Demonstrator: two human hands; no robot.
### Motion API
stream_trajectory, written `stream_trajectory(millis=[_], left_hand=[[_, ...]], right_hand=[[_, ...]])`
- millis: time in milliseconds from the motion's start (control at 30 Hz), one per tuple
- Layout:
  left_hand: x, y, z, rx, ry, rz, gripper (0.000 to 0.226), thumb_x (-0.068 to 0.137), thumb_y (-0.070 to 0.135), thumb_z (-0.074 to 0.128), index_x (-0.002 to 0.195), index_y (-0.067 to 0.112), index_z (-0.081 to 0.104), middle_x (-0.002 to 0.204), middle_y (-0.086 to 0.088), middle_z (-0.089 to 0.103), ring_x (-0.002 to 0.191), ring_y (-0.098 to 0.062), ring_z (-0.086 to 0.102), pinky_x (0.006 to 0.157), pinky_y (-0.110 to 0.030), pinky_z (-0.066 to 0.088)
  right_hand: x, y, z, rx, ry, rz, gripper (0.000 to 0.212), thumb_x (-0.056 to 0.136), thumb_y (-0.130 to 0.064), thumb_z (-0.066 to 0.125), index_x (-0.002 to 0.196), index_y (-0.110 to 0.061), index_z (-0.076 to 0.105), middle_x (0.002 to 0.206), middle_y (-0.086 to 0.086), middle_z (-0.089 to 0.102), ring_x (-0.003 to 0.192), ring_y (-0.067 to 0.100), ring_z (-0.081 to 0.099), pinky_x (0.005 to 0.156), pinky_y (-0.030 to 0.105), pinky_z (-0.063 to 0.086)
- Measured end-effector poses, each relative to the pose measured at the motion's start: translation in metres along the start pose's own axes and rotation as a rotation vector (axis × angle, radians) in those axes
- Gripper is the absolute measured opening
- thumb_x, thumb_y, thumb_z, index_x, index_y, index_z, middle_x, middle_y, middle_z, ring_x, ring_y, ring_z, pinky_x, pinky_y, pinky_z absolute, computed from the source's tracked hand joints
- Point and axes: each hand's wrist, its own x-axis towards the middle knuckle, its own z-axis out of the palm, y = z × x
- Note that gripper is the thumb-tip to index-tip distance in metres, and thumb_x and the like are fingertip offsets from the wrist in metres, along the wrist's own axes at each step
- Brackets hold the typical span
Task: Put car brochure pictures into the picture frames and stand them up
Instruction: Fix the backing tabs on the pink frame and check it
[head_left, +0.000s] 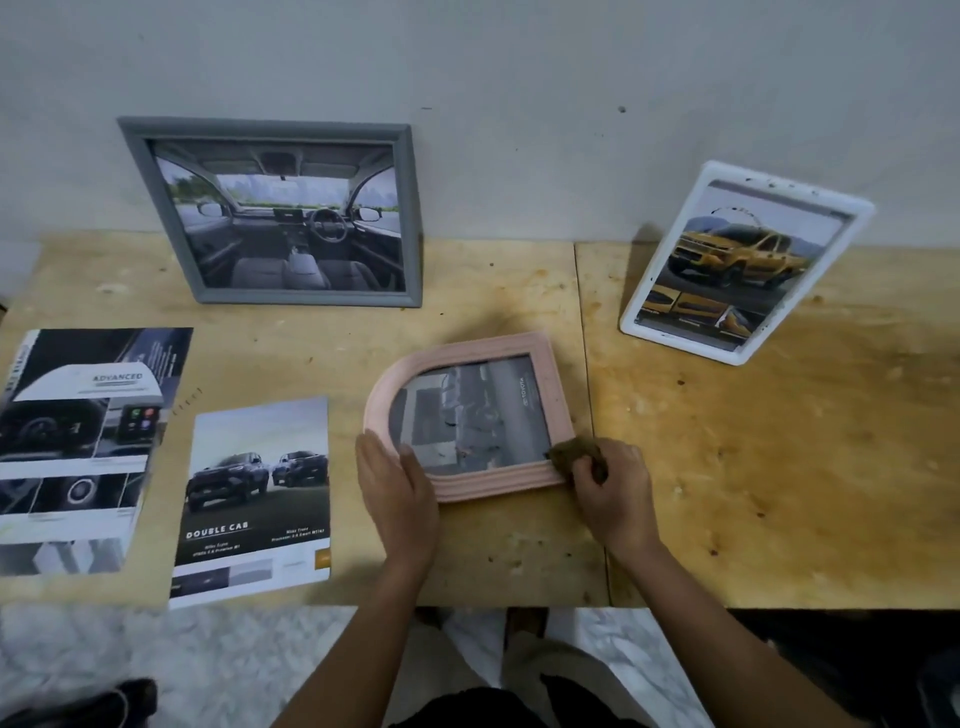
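Near the front edge of the plywood table (779, 467), about midway along it, the right hand (613, 488) pinches a small brown wad (576, 454) between curled fingers and thumb. The wad's material cannot be told. It touches the lower right corner of a pink frame (550, 395), where the glass meets the rim.

The left hand (397, 488) rests on the opposite, rounded end of the same frame. Its fingers lie straight along the outside of the rim, and the thumb reaches over the rim onto the glass.

The pink frame lies flat, face up, between the two hands. It is arch-shaped with a ridged border, the curved end to the left. Inside it is a grey, blurred brochure picture (478, 410) with sideways lettering.

At the back edge, two frames lean against a pale wall (519, 78). On the left, a grey rectangular frame (311, 299) shows a car interior. Towards the right, a white frame (860, 208) with rounded corners stands tilted and shows a yellow pickup.

Two loose glossy sheets lie flat towards the front left corner. The "Double Cab" sheet (260, 499) lies just left of the left hand. The "Advanced" sheet (78, 447) lies at the left edge.
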Motion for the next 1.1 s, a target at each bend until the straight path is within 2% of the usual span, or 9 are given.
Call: stream_trajectory(millis=[100, 200, 300, 467, 633, 767, 967, 1033, 1100], left_hand=[[0.002, -0.003, 0.008, 0.004, 0.018, -0.077, 0.05, 0.1, 0.031, 0.026, 0.139, 0.001, 0.031, 0.137, -0.021, 0.044, 0.126, -0.035, 0.042, 0.102, -0.052, 0.041], [0.012, -0.001, 0.008, -0.003, 0.057, -0.105, 0.05, 0.101, 0.027, 0.026, 0.143, 0.001, 0.029, 0.143, -0.02, 0.041, 0.132, -0.034, 0.038, 0.109, -0.05, 0.032], [0.024, -0.001, 0.009, -0.005, 0.095, -0.115, 0.056, 0.098, 0.037, 0.019, 0.139, 0.002, 0.036, 0.135, -0.019, 0.049, 0.125, -0.035, 0.044, 0.105, -0.052, 0.036], [0.028, -0.006, 0.012, 0.072, 0.079, -0.065, 0.057, 0.099, 0.041, 0.015, 0.131, 0.003, 0.043, 0.126, -0.02, 0.054, 0.118, -0.037, 0.049, 0.101, -0.055, 0.037], [0.027, -0.01, 0.01, 0.138, 0.044, -0.002, 0.059, 0.097, 0.042, 0.015, 0.127, 0.002, 0.045, 0.123, -0.02, 0.055, 0.115, -0.037, 0.05, 0.098, -0.055, 0.038], [0.026, -0.009, 0.009, 0.169, 0.03, -0.009, 0.052, 0.097, 0.033, 0.024, 0.135, 0.002, 0.04, 0.136, -0.017, 0.049, 0.129, -0.032, 0.042, 0.112, -0.048, 0.027], [0.024, -0.009, 0.007, 0.21, -0.008, -0.032, 0.048, 0.1, 0.033, 0.028, 0.139, 0.005, 0.037, 0.141, -0.014, 0.045, 0.135, -0.028, 0.036, 0.115, -0.045, 0.023], [0.026, -0.01, 0.006, 0.21, -0.023, -0.034, 0.051, 0.099, 0.039, 0.025, 0.136, 0.007, 0.039, 0.136, -0.014, 0.049, 0.13, -0.029, 0.041, 0.112, -0.049, 0.028], [0.028, -0.01, 0.006, 0.204, -0.03, -0.032, 0.055, 0.098, 0.045, 0.02, 0.133, 0.008, 0.04, 0.133, -0.014, 0.051, 0.127, -0.029, 0.044, 0.108, -0.051, 0.032]], right_hand=[[-0.005, -0.002, -0.007, 0.133, 0.094, -0.03, 0.027, 0.084, -0.021, 0.045, 0.089, -0.003, 0.065, 0.079, 0.004, 0.058, 0.079, 0.015, 0.047, 0.068, 0.026, 0.038], [-0.012, -0.005, -0.01, 0.144, 0.054, -0.185, 0.034, 0.086, -0.02, 0.04, 0.111, -0.005, 0.06, 0.102, -0.001, 0.057, 0.097, 0.009, 0.046, 0.088, 0.012, 0.036], [-0.022, -0.002, 0.004, -0.065, -0.119, -0.29, 0.042, 0.091, -0.021, 0.037, 0.125, -0.005, 0.054, 0.127, 0.01, 0.057, 0.12, 0.021, 0.047, 0.104, 0.031, 0.038], [-0.031, 0.001, 0.014, -0.151, -0.236, -0.233, 0.053, 0.094, -0.026, 0.031, 0.141, -0.002, 0.036, 0.148, 0.007, 0.033, 0.14, 0.014, 0.021, 0.114, 0.021, 0.01], [-0.017, -0.001, 0.011, -0.227, -0.244, -0.223, 0.057, 0.094, -0.033, 0.022, 0.142, -0.005, 0.036, 0.15, 0.008, 0.034, 0.139, 0.012, 0.021, 0.115, 0.03, 0.02], [-0.002, -0.009, 0.013, -0.257, -0.318, -0.216, 0.069, 0.089, -0.04, 0.008, 0.145, -0.006, 0.029, 0.153, 0.007, 0.025, 0.141, 0.012, 0.013, 0.114, 0.025, 0.006], [0.029, -0.018, 0.02, -0.354, -0.364, -0.238, 0.076, 0.084, -0.042, 0.005, 0.144, 0.0, 0.028, 0.152, 0.013, 0.025, 0.143, 0.024, 0.02, 0.115, 0.03, 0.005], [0.045, -0.02, 0.024, -0.461, -0.351, -0.307, 0.072, 0.086, -0.038, 0.01, 0.141, 0.005, 0.031, 0.148, 0.018, 0.032, 0.14, 0.029, 0.028, 0.114, 0.037, 0.012], [0.06, -0.023, 0.027, -0.576, -0.375, -0.359, 0.058, 0.092, -0.028, 0.028, 0.137, 0.008, 0.033, 0.143, 0.023, 0.039, 0.135, 0.034, 0.036, 0.113, 0.042, 0.02]])
